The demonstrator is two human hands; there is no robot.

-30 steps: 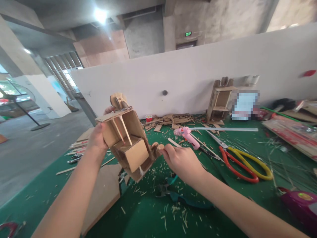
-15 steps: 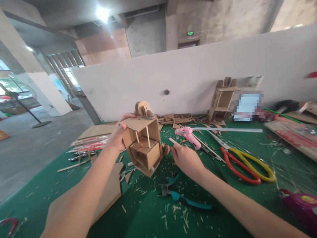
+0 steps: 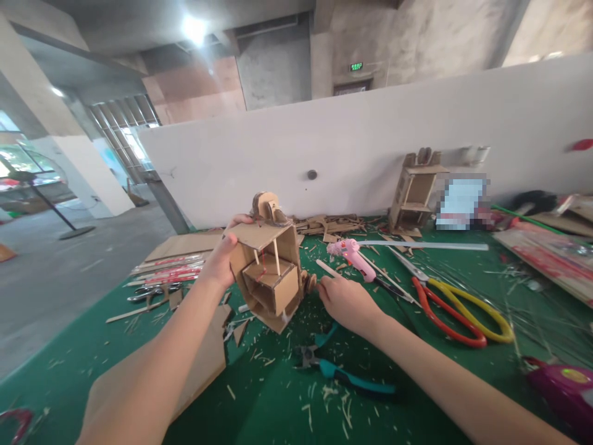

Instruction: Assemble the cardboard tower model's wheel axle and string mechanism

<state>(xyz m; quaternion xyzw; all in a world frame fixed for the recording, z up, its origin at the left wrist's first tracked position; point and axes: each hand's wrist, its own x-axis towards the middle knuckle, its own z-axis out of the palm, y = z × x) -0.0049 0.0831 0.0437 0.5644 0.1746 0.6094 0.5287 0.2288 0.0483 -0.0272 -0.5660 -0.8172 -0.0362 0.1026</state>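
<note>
My left hand [image 3: 224, 256] is closed around the left side of a cardboard box model [image 3: 264, 235], held tilted above the table. Inside its open frame sits a smaller cardboard box [image 3: 286, 290], with two thin sticks and a red thread above it. Round cardboard discs [image 3: 267, 204] stand on top of the model. At its right side is a small cardboard crank [image 3: 309, 282]; the fingers of my right hand [image 3: 347, 303] are pinched at its outer end, their tips partly hidden. A whitish stick [image 3: 326, 267] shows just behind that hand, apparently on the table.
Teal-handled cutters [image 3: 343, 371] lie in front, among scraps on the green table [image 3: 259, 408]. A pink glue gun [image 3: 354, 256] and red-and-yellow-handled scissors [image 3: 458, 309] lie right. Another cardboard model [image 3: 414, 194] stands by the white partition [image 3: 352, 148]. A cardboard sheet [image 3: 199, 364] lies left.
My right hand has turned and shifted slightly down and left at the crank. The model in my left hand stays almost still.
</note>
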